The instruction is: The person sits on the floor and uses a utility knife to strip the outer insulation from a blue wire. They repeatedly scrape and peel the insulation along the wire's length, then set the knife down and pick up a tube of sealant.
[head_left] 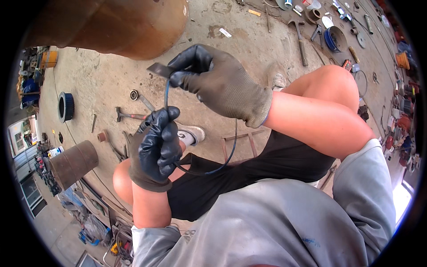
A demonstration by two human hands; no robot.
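Note:
In a brown work glove with black-coated fingers, my right hand [218, 78] pinches a short, flat, dark blade-like strip [159, 70] between thumb and fingers. Its other end is hidden in the grip. Lower and to the left, my left hand [158, 144], gloved alike, is closed around a thin blue-black cable [167, 97]. The cable rises from the left fist and meets the strip beside my right thumb. Its other part [218, 169] loops out below the left hand, over my lap and up toward the right wrist, where it passes out of sight.
A large rusty drum [115, 26] stands close ahead on the left. Around me on the concrete floor lie a red-handled hammer [129, 115], a black ring [66, 107], a claw hammer [301, 44] and a blue-edged pulley [334, 39]. A brown cylinder [74, 163] lies at the left.

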